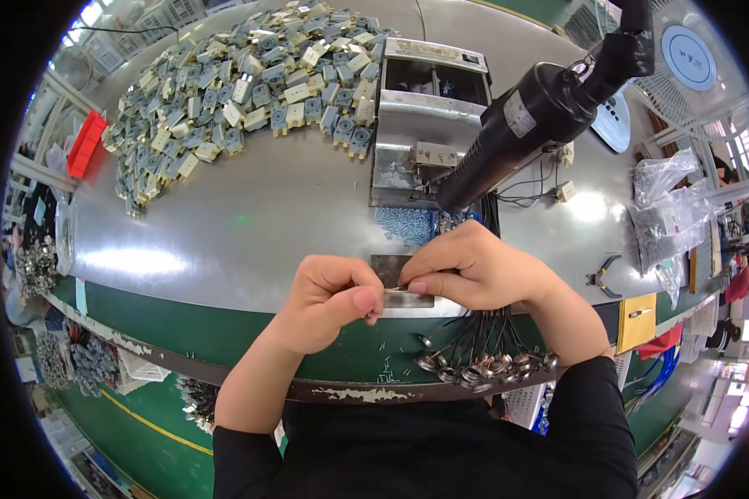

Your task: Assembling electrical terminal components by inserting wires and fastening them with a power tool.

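My left hand (329, 303) is closed in a pinch, thumb against curled fingers, just left of a small metal plate (386, 268) at the bench's front. My right hand (478, 270) pinches with thumb and fingertips over the same plate, close to the left fingertips. Between the two hands shows a thin, light-coloured piece (398, 289), too small to name; the fingers cover most of it. Below the right hand, several black cables with round metal ends (491, 366) lie on the green mat. Small bluish screws (402, 226) are heaped just beyond the hands.
A large pile of grey and cream plug-like parts (283, 91) covers the back left. A black power screwdriver (528, 125) slants over a metal fixture (420, 125). Right of my arm are pliers (605, 277), a yellow pad (637, 323) and plastic bags (670, 204). A red bin (86, 144) stands far left.
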The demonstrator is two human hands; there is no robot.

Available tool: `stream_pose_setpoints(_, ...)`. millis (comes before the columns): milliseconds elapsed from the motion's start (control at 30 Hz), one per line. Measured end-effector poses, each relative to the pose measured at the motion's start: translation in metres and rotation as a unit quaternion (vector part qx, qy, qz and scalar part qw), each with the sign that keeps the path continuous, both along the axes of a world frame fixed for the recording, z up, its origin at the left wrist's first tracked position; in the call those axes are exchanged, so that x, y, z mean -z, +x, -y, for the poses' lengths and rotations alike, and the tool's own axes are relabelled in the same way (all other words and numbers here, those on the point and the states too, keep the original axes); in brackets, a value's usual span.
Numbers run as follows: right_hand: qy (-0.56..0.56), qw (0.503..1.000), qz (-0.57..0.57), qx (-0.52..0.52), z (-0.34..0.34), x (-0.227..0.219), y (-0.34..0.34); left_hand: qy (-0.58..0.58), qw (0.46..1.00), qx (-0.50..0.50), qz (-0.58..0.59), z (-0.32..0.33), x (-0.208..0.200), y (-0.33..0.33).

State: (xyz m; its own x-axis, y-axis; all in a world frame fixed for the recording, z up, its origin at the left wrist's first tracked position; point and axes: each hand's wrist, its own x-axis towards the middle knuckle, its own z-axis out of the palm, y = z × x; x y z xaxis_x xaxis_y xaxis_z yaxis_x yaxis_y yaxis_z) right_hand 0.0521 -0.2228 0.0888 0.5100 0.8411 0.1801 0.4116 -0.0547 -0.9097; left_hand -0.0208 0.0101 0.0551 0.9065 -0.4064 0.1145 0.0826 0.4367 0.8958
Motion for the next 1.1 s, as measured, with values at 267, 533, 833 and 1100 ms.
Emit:
stream_pose_setpoints(267, 0.026, 0.976, 0.174, 0.128, -0.002, -0.004, -0.008, 0.015, 0.989, 0.041, -0.139, -0.002, -0.02, 0.016)
stream_pose_setpoints(533, 0.052, 0.975, 0.156, 0.151, -0.002, 0.003, -0.01, 0.046, 0.998, 0.022, -0.046, 0.008, 0.0, 0.003)
stream_pose_setpoints(833, 0.069, 0.987, 0.024, 0.144, 0.005, 0.004, -0.013, 0.036, 0.997, 0.056, 0.025, 0.013, 0.008, 0.003)
stream_pose_setpoints(1100, 0.038, 0.981, 0.111, 0.154, 0.002, -0.007, -0.027, -0.087, 0.992, 0.09, -0.031, 0.013, 0.015, -0.001)
